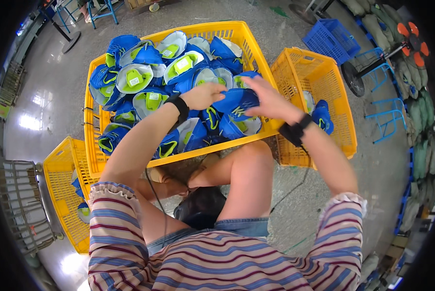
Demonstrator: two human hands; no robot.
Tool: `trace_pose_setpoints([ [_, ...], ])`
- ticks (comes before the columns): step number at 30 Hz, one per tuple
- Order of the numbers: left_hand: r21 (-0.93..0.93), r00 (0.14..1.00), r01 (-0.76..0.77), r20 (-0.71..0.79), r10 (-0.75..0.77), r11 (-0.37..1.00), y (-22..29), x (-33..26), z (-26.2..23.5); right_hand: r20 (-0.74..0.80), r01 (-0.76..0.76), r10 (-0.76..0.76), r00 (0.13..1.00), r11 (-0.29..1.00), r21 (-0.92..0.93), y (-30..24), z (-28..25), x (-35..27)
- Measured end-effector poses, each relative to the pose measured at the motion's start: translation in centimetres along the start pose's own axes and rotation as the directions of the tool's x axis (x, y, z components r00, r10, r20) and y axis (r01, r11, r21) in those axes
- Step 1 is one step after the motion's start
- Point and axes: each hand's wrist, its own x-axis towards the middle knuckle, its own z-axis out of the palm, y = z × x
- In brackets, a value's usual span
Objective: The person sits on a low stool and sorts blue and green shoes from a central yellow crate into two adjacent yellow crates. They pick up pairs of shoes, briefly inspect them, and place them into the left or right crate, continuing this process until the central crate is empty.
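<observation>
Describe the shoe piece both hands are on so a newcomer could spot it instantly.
Start at the big yellow crate heaped with blue and lime shoe uppers, straight ahead. At its near right side, the left hand and right hand meet over one blue upper. Unlike its neighbours, it is gripped from both sides and shows its plain blue outside.

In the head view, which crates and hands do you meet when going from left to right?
Small yellow crate → big yellow crate of blue shoe uppers → left hand → right hand → second yellow crate → blue crate.
</observation>
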Motion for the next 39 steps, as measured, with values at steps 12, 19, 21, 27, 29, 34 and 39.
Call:
trace_pose_setpoints([
  [12,0.984,0.979,-0.104,0.076,0.19,0.144,-7.0,-1.6,-1.8,0.301,-0.417,0.352,0.886,0.324,0.849,3.4,-3.0,-0.3],
  [19,-0.289,0.944,-0.016,-0.321,-0.081,0.957,-1.7,-3.0,-7.3,0.237,-0.317,0.409,0.881,0.14,0.938,1.2,-5.3,-6.6],
  [21,-0.637,0.943,-0.004,-0.258,-0.208,0.771,0.1,-5.5,-6.3,0.225,-0.27,0.407,0.886,0.058,0.961,0.5,-5.2,-7.7],
  [27,-0.971,0.79,-0.17,-0.236,-0.565,0.167,5.3,-9.2,-2.8,0.229,-0.186,0.186,0.956,-0.225,0.957,-3.4,-3.1,-7.4],
  [29,-0.989,0.834,-0.117,-0.149,-0.532,0.094,5.0,-10.0,-2.6,0.228,-0.223,0.047,0.973,-0.09,0.971,-4.5,-2.6,-6.8],
  [34,-0.971,0.906,-0.14,-0.046,-0.421,-0.196,8.3,-11.0,-0.3,0.182,-0.182,-0.018,0.983,-0.074,0.98,-10.4,-0.7,-3.7],
  [39,-0.915,0.537,-0.379,-0.337,-0.773,0.136,7.1,-9.8,1.8,0.078,0.002,0.358,0.93,-0.219,0.976,-10.2,4.6,-0.6],
])
